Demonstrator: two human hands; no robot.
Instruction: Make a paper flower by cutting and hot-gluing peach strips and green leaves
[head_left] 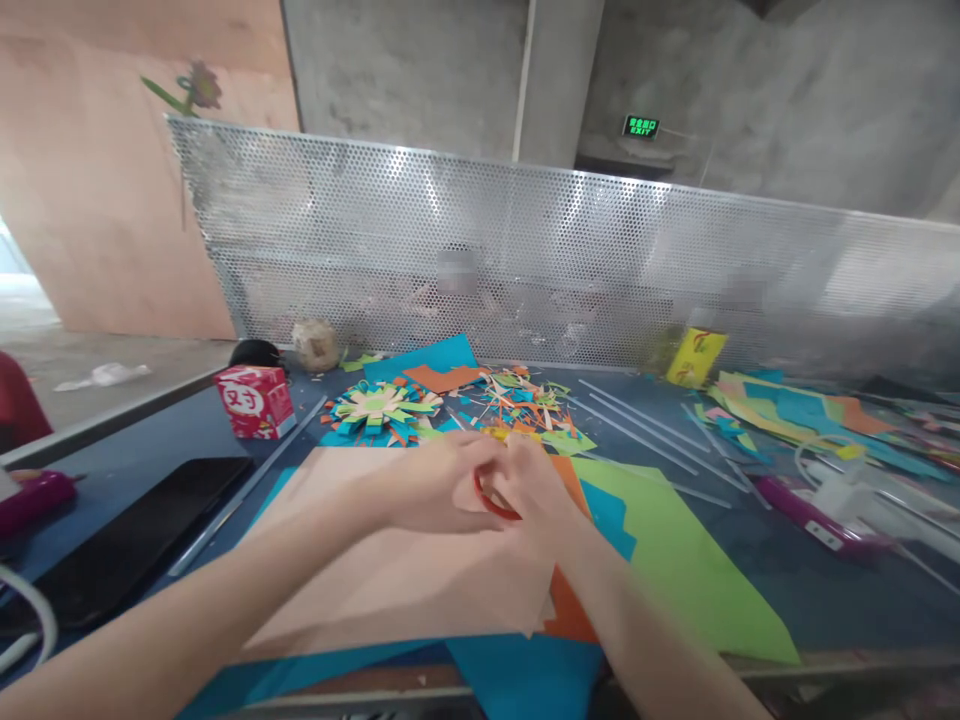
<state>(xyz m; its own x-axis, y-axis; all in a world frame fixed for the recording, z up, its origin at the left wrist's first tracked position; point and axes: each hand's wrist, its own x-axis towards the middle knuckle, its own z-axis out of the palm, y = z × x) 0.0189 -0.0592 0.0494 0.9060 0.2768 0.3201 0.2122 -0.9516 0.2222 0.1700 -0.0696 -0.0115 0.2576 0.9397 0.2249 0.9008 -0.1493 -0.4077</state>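
Currently, your right hand [541,490] grips a red loop [489,507], probably a scissors handle, above the pink sheet [405,595]; what your left hand [435,485], pressed against it, pinches cannot be told. Fingers this crowded could be nicked if a blade slipped. Legible: "EXIT" on the green sign [640,126]; the red box [255,403] bears Chinese characters.

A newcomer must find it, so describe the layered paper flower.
Find the perforated metal screen along the back of the blue table. In front of it, between the red box and the heap of paper scraps, lies the paper flower. Unlike that loose heap, its strips fan out in cream, green and blue around one centre.
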